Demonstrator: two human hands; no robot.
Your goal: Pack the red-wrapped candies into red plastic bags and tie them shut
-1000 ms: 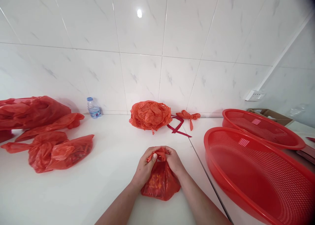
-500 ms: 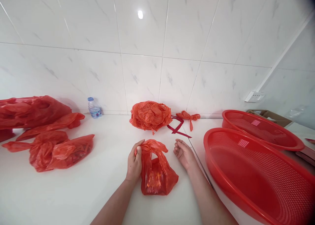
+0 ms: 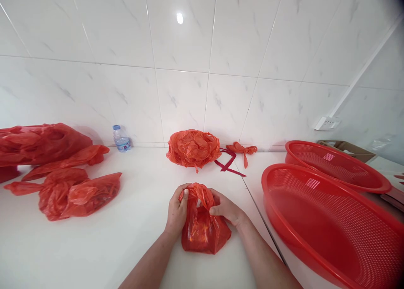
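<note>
A red plastic bag (image 3: 205,234) with something inside, which I cannot make out, rests on the white table in front of me. My left hand (image 3: 177,209) grips the upper left of the bag, thumb pressed on the plastic. At the upper right, my right hand (image 3: 224,207) is closed on the bag's handle, its thumb in front and its fingers behind. Beyond my hands, against the wall, sits a bundle of crumpled red plastic bags (image 3: 194,149).
Two red plastic baskets (image 3: 293,217) stand on the right. Filled red bags (image 3: 78,194) lie on the left, near a water bottle (image 3: 121,139). A dark red ribbon (image 3: 227,162) and a knotted red bag (image 3: 242,149) lie at the back. A cardboard box (image 3: 350,149) is behind the baskets.
My right hand has moved left from beside the bag and taken hold of its handle. The top of the bag is drawn in between both hands. My left hand keeps its grip.
</note>
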